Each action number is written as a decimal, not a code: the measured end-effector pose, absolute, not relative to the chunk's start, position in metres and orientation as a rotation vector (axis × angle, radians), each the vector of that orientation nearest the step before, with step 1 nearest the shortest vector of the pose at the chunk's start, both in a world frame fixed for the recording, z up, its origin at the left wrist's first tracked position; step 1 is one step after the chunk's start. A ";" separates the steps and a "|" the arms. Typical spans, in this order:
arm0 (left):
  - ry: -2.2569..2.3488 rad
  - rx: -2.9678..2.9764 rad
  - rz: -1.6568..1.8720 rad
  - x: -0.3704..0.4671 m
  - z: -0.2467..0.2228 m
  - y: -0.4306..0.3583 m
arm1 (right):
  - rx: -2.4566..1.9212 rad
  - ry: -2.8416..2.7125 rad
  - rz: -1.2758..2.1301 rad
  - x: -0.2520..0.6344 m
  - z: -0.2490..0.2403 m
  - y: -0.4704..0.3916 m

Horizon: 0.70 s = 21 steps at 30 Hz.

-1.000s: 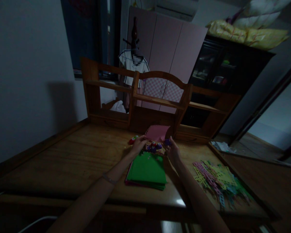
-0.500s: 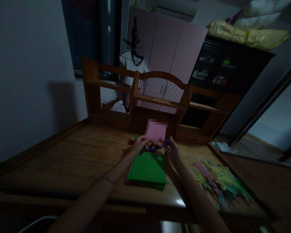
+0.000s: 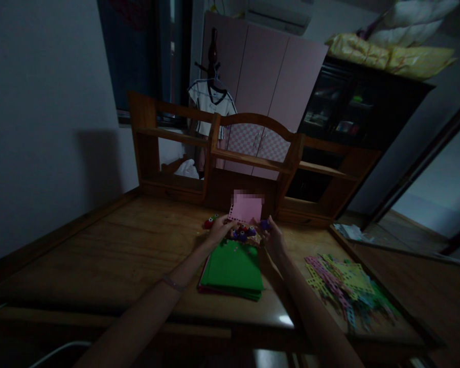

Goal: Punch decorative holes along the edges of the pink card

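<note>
Paper (image 3: 247, 209) in left hand (image 3: 218, 231), straighter than before, purple piece (image 3: 265, 224) in right hand (image 3: 275, 240)

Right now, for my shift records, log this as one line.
left hand: holds pink sheet | right hand: holds purple piece | nearby: stacked green sheets, perforated scraps

Card (image 3: 246, 209) in L hand (image 3: 217, 232), lone toy (image 3: 266, 224) in R hand (image 3: 274, 239); toy cluster (image 3: 243, 234) betw. hands, just behind sheet stack (image 3: 233, 270) on desk (image 3: 111, 240). Toy pair (image 3: 210, 222) L of cluster. Strip pile (image 3: 341, 283) R of stack, well apart. Shelf unit (image 3: 253, 157) at desk's rear, wardrobe (image 3: 260, 66) behind.
</note>
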<state>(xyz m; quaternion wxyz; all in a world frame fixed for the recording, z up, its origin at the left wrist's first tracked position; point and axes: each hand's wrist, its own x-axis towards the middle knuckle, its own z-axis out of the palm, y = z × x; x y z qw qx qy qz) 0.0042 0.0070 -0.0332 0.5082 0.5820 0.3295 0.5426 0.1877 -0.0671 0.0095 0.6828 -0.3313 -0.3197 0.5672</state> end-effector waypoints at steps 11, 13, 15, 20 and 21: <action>0.850 1.380 1.336 0.004 -0.025 0.000 | -0.785 -0.730 1.318 0.184 0.014 -0.072; 0.832 1.396 1.338 0.003 -0.025 0.002 | -0.784 -0.736 1.310 0.184 0.014 -0.072; 0.814 1.401 1.346 0.003 -0.026 0.003 | -0.780 -0.736 1.307 0.184 0.014 -0.072; 0.803 1.396 1.350 0.003 -0.027 0.003 | -0.770 -0.728 1.315 0.185 0.014 -0.072; 0.799 1.397 1.351 0.003 -0.027 0.003 | -0.764 -0.728 1.319 0.185 0.014 -0.072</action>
